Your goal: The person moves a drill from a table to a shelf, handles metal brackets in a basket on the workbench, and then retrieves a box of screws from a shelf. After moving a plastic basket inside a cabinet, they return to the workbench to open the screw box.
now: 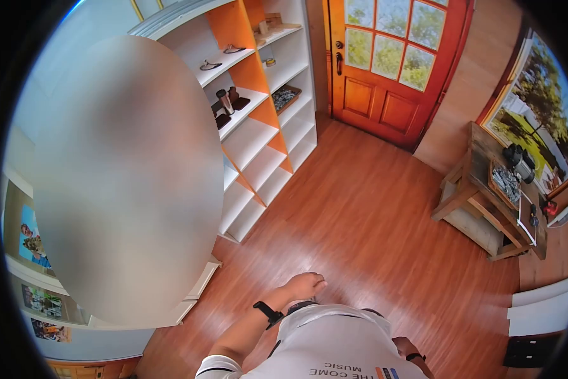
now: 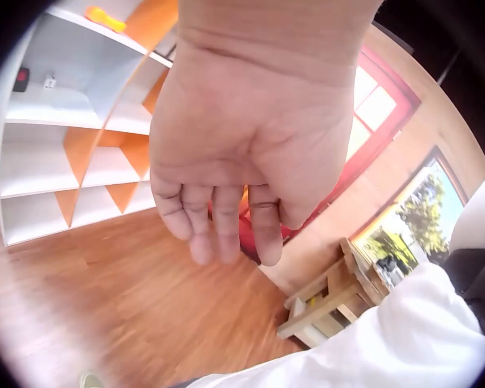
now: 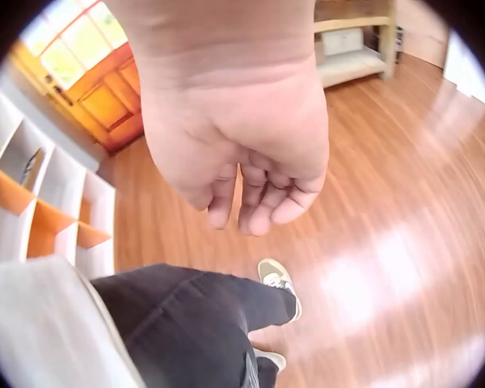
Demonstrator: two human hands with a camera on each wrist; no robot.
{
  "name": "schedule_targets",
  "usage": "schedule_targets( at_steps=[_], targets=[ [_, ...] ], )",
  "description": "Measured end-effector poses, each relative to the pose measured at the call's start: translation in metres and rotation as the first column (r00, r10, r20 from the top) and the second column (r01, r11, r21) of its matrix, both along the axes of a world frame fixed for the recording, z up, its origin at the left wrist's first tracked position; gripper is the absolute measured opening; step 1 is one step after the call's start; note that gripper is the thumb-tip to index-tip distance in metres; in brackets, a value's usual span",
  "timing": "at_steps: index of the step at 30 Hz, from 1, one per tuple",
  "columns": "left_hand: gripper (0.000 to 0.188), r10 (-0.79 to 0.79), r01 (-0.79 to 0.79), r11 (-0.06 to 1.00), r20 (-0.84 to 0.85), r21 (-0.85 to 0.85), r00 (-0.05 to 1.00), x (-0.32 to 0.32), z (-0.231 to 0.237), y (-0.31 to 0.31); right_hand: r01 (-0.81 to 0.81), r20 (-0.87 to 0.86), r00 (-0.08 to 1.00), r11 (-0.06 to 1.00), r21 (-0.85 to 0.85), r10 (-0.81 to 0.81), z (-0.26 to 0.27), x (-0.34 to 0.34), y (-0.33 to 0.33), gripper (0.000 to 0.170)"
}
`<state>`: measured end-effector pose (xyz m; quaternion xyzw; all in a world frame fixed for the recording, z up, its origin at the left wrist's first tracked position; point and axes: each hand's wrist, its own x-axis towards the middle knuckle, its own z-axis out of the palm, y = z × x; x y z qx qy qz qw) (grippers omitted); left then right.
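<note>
My left hand [image 1: 304, 286] hangs in front of my body above the wooden floor, a black strap round its wrist. In the left wrist view its palm shows, the fingers [image 2: 225, 218] loosely bent and nothing held. Low beside my white shirt [image 1: 340, 341] is my right hand [image 1: 406, 347], partly hidden by the shirt in the head view. The right wrist view shows that hand [image 3: 238, 170] with fingers loosely curled and holding nothing, over the floor and my dark trousers [image 3: 186, 315].
A white and orange shelf unit [image 1: 258, 139] stands ahead to the left, with a tumbler [image 1: 224, 102] and a tray of metal pieces [image 1: 286, 98]. A red-brown door [image 1: 385, 107] is ahead. To the right stands a wooden workbench [image 1: 479, 202] carrying another tray [image 1: 505, 182]. A blurred oval covers the left side.
</note>
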<state>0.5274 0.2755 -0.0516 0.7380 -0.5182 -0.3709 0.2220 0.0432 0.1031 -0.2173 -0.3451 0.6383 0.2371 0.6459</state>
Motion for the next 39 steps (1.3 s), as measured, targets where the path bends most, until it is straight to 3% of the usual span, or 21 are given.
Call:
schedule_targets(
  at_steps=[3, 8, 10, 11, 12, 13, 14, 15, 17, 19, 23, 25, 27, 29, 31, 33, 34, 35, 36, 37, 39],
  targets=[
    [0.029, -0.107, 0.107, 0.994, 0.023, 0.019, 0.994, -0.056, 0.006, -0.048, -0.284, 0.107, 0.941, 0.920, -0.269, 0.322, 0.051, -0.016, -0.020, 0.012],
    [0.026, -0.265, 0.261, 0.963, -0.058, -0.060, 0.963, -0.168, 0.011, -0.126, -0.062, 0.362, 0.866, 0.793, -0.605, 0.344, -0.002, -0.104, -0.064, 0.017],
    [0.025, -0.319, 0.301, 0.945, -0.151, -0.130, 0.936, -0.203, 0.007, -0.157, -0.389, -0.173, 0.310, -0.041, -0.920, 0.935, -0.041, -0.155, -0.094, 0.014],
    [0.025, -0.338, 0.334, 0.941, -0.168, -0.049, 0.926, -0.222, 0.016, -0.173, -0.577, -0.073, 0.536, 0.301, -0.759, 0.841, -0.033, -0.166, -0.100, 0.015],
    [0.025, -0.343, 0.352, 0.935, -0.173, 0.029, 0.923, -0.236, 0.026, -0.191, -0.617, -0.334, 0.351, -0.052, -0.785, 0.875, -0.042, -0.184, -0.102, 0.017],
    [0.025, -0.409, 0.409, 0.912, -0.142, -0.026, 0.902, -0.247, 0.030, -0.206, -0.596, -0.186, 0.672, 0.374, -0.710, 0.717, -0.044, -0.190, -0.107, 0.018],
    [0.025, -0.451, 0.445, 0.893, -0.110, -0.074, 0.886, -0.255, 0.032, -0.221, -0.287, 0.025, 0.929, 0.763, -0.579, 0.369, -0.024, -0.195, -0.107, 0.022],
    [0.025, -0.498, 0.490, 0.867, -0.110, -0.088, 0.860, -0.267, 0.034, -0.240, 0.011, 0.154, 0.986, 0.880, -0.475, 0.071, 0.005, -0.199, -0.108, 0.027],
    [0.024, -0.429, 0.448, 0.889, -0.173, 0.093, 0.887, -0.282, 0.032, -0.272, 0.251, 0.242, 0.958, 0.862, -0.440, -0.155, 0.015, -0.216, -0.105, 0.028],
    [0.023, -0.528, 0.524, 0.849, -0.092, -0.065, 0.844, -0.290, 0.008, -0.303, 0.294, 0.215, 0.952, 0.848, -0.441, -0.219, 0.005, -0.236, -0.097, 0.027],
    [0.021, -0.600, 0.596, 0.799, -0.185, -0.085, 0.778, -0.315, -0.007, -0.386, 0.030, 0.062, 0.998, 0.892, -0.450, -0.002, -0.071, -0.296, -0.051, 0.024],
    [0.021, -0.604, 0.620, 0.784, -0.262, -0.027, 0.753, -0.330, -0.020, -0.426, -0.260, -0.075, 0.965, 0.951, -0.166, 0.250, -0.048, -0.302, -0.056, 0.022],
    [0.022, -0.650, 0.654, 0.753, -0.226, -0.066, 0.725, -0.346, -0.035, -0.477, 0.206, -0.064, 0.976, 0.976, -0.070, -0.211, -0.008, -0.305, -0.070, 0.021],
    [0.022, -0.674, 0.685, 0.728, -0.202, -0.016, 0.711, -0.357, -0.027, -0.529, 0.214, 0.043, 0.977, 0.955, -0.204, -0.210, 0.034, -0.309, -0.105, 0.020],
    [0.022, -0.693, 0.706, 0.708, -0.166, 0.025, 0.701, -0.366, -0.016, -0.581, 0.581, -0.025, 0.811, 0.809, -0.086, -0.585, 0.046, -0.311, -0.156, 0.016],
    [0.023, -0.690, 0.673, 0.722, -0.096, -0.158, 0.718, -0.372, -0.013, -0.627, 0.439, 0.144, 0.897, 0.807, -0.396, -0.417, 0.024, -0.321, -0.214, 0.011],
    [0.023, -0.663, 0.655, 0.749, -0.112, -0.103, 0.740, -0.374, 0.001, -0.648, 0.067, 0.140, 0.990, 0.828, -0.557, 0.014, 0.027, -0.338, -0.261, 0.012],
    [0.023, -0.669, 0.662, 0.743, -0.108, -0.097, 0.735, -0.374, 0.009, -0.663, 0.119, 0.352, 0.919, 0.729, -0.674, 0.175, -0.041, -0.374, -0.289, 0.015],
    [0.024, -0.654, 0.647, 0.755, -0.061, -0.110, 0.754, -0.373, 0.015, -0.679, -0.378, -0.285, 0.880, 0.196, -0.905, 0.379, -0.069, -0.371, -0.328, 0.019],
    [0.025, -0.639, 0.633, 0.764, -0.013, -0.127, 0.769, -0.373, 0.019, -0.698, 0.077, 0.079, 0.996, 0.815, -0.575, -0.038, -0.037, -0.359, -0.388, 0.024],
    [0.023, -0.611, 0.600, 0.789, -0.056, -0.136, 0.790, -0.367, 0.009, -0.717, 0.412, 0.228, 0.911, 0.722, -0.555, -0.344, 0.013, -0.339, -0.476, 0.028]
  ],
)
